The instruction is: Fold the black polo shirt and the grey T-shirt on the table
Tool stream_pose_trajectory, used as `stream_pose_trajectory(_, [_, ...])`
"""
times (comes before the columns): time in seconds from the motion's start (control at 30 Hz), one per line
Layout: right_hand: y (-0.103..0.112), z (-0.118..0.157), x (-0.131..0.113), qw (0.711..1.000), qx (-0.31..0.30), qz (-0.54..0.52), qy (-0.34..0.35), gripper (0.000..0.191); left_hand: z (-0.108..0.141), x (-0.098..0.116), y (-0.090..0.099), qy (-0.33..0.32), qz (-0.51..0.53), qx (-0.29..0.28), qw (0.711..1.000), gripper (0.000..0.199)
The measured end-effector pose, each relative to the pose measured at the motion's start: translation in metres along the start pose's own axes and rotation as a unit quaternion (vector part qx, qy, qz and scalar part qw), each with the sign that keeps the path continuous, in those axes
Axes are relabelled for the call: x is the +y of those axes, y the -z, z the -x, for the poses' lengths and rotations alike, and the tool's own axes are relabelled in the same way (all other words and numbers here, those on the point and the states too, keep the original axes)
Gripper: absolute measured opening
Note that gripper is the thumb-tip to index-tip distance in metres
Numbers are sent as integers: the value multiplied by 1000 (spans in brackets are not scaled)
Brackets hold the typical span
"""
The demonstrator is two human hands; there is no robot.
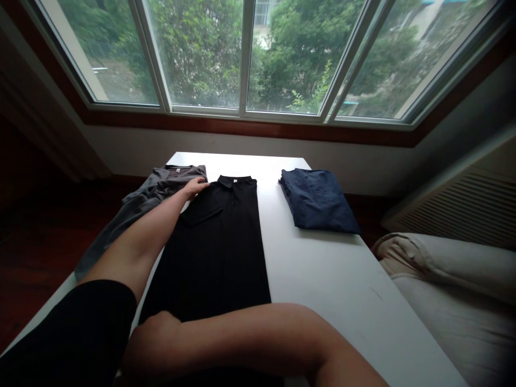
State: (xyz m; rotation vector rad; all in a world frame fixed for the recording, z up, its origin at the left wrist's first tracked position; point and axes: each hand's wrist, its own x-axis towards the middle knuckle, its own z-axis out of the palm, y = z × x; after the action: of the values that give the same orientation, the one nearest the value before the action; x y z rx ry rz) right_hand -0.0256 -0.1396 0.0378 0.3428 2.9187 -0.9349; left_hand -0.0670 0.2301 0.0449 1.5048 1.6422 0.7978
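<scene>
A black polo shirt (226,252) lies lengthwise on the white table, narrowed into a long strip, with its collar at the far end. One short sleeve lies across its upper left part. My left hand (196,187) reaches to the shirt's far left edge near the shoulder, fingers closed on the cloth. Across the near end comes my right forearm. My right hand (153,338) is curled at the shirt's lower left corner; its fingertips are hidden, and the hem there is mostly covered by the hand and arm.
A grey garment (161,185) lies loosely at the table's left edge, hanging partly over it. On the right sits a folded navy garment (320,201). The white table (314,269) stands below a window, with a pale padded seat (455,290) to its right.
</scene>
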Motion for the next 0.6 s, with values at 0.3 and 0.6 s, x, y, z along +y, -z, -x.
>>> stream_pose_trajectory(0.3, [43, 62, -12, 985, -47, -146, -74, 43, 1, 3, -4, -110, -119, 2, 987, 47])
stream_pose_trajectory(0.6, [27, 166, -12, 955, 90, -269, -83, 19, -16, 26, -10, 68, 52, -6, 996, 30])
